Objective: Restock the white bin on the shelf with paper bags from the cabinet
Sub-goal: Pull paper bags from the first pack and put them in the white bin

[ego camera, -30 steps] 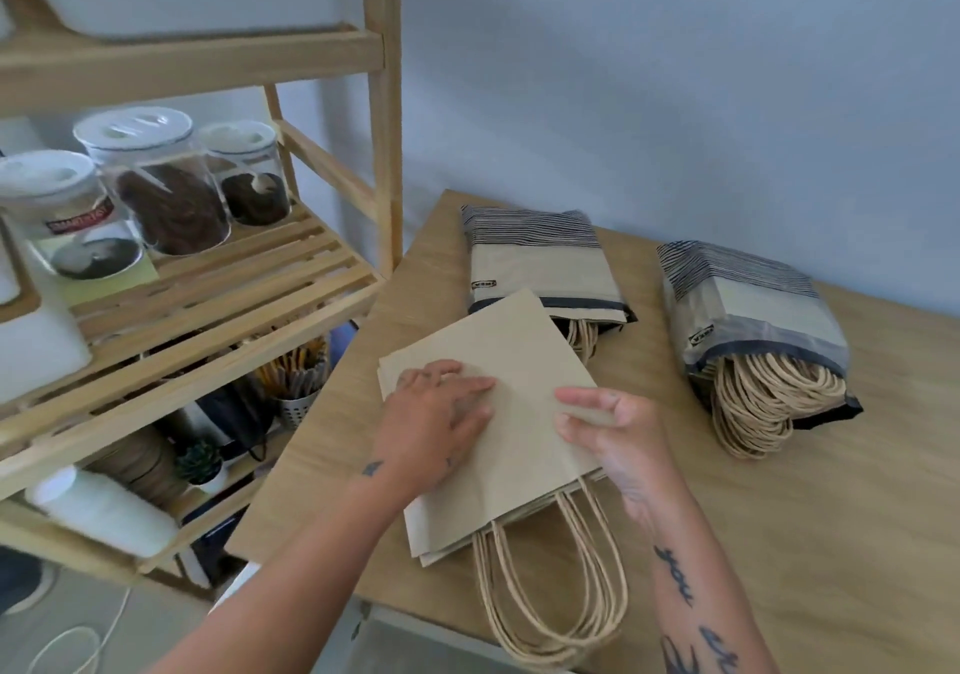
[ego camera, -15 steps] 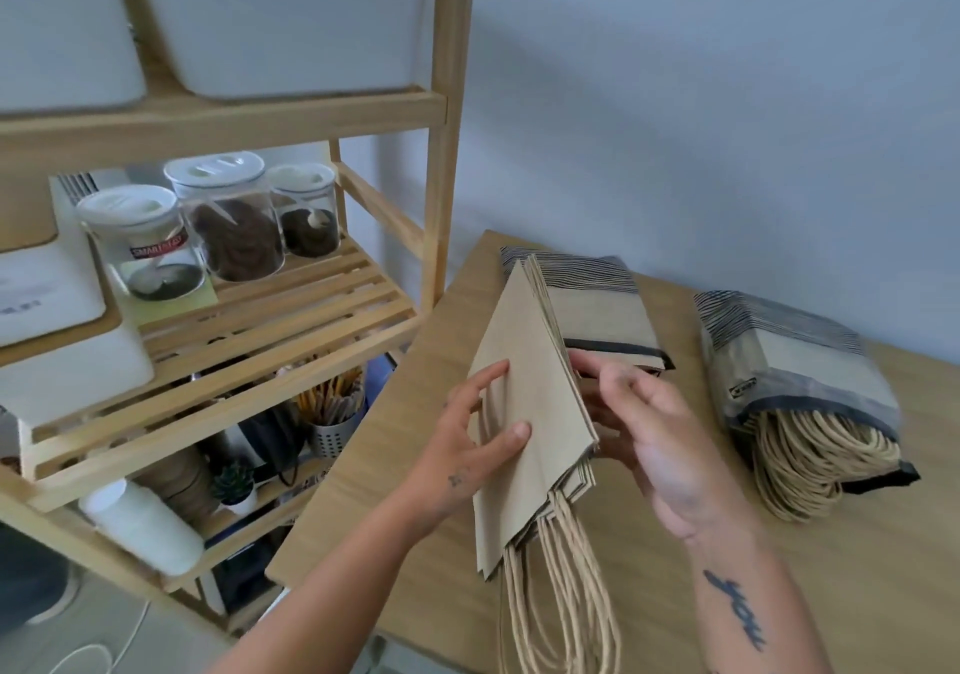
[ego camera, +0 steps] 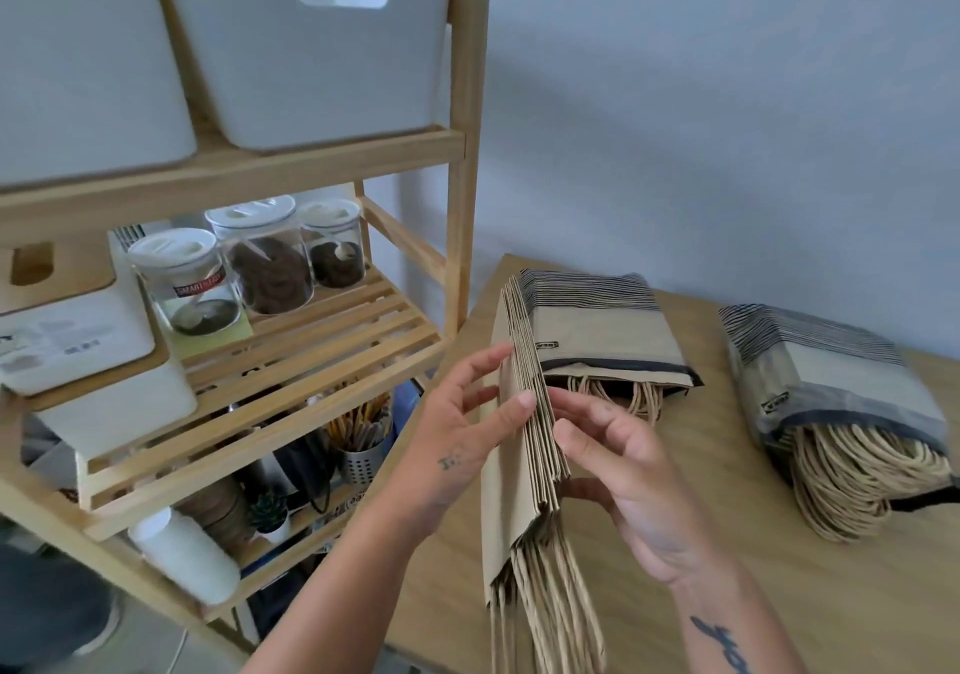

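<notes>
Bags (ego camera: 506, 517) now turned more edge-on than a moment ago, held upright between both hands above the table (ego camera: 727, 611).
Left hand (ego camera: 462, 445): thumb pressed on the stack's edges, fingers spread along its left face. Right hand (ego camera: 623, 471): fingers loosely curled against the right face. The bin (ego camera: 322, 65) sits atop the shelf (ego camera: 260, 169), well apart.

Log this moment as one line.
left hand: grips paper bags | right hand: holds same bags | white bin: on shelf
</notes>
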Available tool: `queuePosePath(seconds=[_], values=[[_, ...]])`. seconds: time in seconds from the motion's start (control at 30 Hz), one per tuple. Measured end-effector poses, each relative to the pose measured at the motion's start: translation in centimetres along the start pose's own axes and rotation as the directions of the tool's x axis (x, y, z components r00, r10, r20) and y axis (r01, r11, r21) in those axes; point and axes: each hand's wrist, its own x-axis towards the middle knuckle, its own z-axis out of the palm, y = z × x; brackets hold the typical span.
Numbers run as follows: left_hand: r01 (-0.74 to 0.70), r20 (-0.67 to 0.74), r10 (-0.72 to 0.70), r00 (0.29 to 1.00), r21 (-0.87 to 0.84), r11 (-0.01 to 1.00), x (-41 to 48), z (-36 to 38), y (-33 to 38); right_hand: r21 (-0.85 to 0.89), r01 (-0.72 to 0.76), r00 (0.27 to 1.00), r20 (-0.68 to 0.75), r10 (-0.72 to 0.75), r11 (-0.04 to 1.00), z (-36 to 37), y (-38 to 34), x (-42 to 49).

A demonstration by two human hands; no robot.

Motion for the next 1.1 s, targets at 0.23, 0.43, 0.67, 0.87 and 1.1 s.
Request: queuePosePath(seconds=[0.23,0.43,0.67,0.87,1.1], values=[[0.119,-0.032,-0.122,0.992,-0.087,0.989,-0.3,-0.3,0.8,-0.014,0.004,0.999,-0.05,-0.005,1.0,-0.1,-0.2,-0.2],[0.147,-0.025,-0.153,0.988,-0.175,0.974,-0.7,-0.9,0.4,-0.169,0.167,0.984,-0.033,-0.175,0.971,0.2,-0.7,-0.9],[0.121,0.002,-0.123,0.992,-0.197,0.973,-0.5,-0.9,0.7,-0.459,0.192,0.964,-0.077,-0.254,0.868,-0.4,-0.9,-0.9],[0.102,-0.01,-0.105,0.994,-0.174,0.98,-0.3,-0.9,0.7,-0.5,0.117,0.978,-0.094,-0.188,0.858,-1.9,-1.4,-0.7],[0.096,-0.015,-0.1,0.995,-0.176,0.98,-0.3,-1.0,0.4,-0.403,0.088,0.977,-0.142,-0.158,0.911,-1.7,-1.7,-0.6]])
